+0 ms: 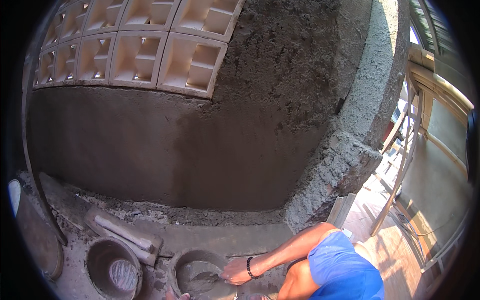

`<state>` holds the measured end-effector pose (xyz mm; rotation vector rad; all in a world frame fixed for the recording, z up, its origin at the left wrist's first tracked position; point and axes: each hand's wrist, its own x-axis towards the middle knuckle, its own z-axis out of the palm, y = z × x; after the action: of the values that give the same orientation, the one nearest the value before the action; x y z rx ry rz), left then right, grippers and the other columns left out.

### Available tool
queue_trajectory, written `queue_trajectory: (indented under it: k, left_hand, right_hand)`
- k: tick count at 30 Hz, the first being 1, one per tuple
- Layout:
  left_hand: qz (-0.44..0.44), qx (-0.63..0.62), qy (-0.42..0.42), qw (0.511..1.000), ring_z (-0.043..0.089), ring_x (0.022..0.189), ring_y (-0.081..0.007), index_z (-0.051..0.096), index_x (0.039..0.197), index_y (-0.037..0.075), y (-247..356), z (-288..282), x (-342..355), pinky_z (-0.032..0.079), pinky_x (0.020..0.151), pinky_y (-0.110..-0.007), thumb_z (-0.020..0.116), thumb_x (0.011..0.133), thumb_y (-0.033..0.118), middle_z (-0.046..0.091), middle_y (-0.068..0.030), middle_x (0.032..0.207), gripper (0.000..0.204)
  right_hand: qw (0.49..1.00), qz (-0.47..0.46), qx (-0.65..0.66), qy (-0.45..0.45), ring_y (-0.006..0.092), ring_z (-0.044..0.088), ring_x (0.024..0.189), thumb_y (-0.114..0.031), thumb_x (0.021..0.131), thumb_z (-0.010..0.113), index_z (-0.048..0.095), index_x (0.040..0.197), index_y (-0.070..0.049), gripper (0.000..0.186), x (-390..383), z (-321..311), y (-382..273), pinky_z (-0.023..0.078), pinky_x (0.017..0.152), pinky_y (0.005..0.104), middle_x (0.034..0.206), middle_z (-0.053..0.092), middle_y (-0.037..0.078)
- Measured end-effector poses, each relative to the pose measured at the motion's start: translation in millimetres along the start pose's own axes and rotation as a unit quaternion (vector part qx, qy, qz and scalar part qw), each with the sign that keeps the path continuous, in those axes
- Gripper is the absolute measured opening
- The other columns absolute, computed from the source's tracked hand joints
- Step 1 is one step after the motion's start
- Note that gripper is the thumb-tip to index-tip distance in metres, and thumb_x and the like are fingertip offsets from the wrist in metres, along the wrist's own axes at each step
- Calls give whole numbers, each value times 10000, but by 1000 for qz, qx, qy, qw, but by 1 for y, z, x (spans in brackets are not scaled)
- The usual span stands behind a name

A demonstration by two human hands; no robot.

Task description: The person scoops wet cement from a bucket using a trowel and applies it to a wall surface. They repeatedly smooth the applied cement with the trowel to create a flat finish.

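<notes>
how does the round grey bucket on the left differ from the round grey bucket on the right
The left round grey bucket shows a pale, streaky patch inside; the right round grey bucket holds grey mortar. The right hand is at the right bucket's edge, while no hand touches the left bucket. Both are open-topped.

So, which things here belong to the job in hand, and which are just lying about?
In the job, apparently:
- bucket of grey mortar; right hand at it, left hand near
- grey-coated wall

Lying about, apparently:
- second bucket, untouched
- long wooden-looking piece behind it
</notes>
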<state>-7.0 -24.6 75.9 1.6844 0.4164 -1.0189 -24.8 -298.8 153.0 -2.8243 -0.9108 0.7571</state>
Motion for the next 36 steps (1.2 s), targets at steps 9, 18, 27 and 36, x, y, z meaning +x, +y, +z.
queue_trajectory:
  k: [9,18,27,36]
  left_hand:
    - [229,185,28,955,261,1423,-331,250,1467,-77,-28,6,29,179,1183,-383,668,885,250,299,-257,1515,788]
    - [237,-39,-34,970,529,1133,-284,136,1474,-105,-37,7,28,455,947,-360,595,913,88,433,-289,1348,750]
    - [251,-98,-54,961,581,596,-133,370,1302,-33,-19,7,3,479,424,-254,540,921,19,610,-125,935,421]
    - [226,-74,-37,971,547,777,-166,303,1381,-49,-14,9,3,458,624,-286,547,914,16,576,-144,1058,531]
  right_hand:
    - [995,34,-86,-22,395,671,776,-160,823,576,625,843,23,191,37,25,36,539,671,473,759,662,221]
    - [991,136,0,-15,376,688,811,-106,800,558,683,870,1,179,19,17,36,550,691,463,819,692,211]
    - [985,86,18,-146,368,685,765,-182,854,569,672,898,7,220,-16,-30,-22,542,650,464,782,684,205]
    - [993,95,-66,-33,346,688,791,-121,866,523,625,937,-6,170,24,-22,11,547,671,453,798,678,193]
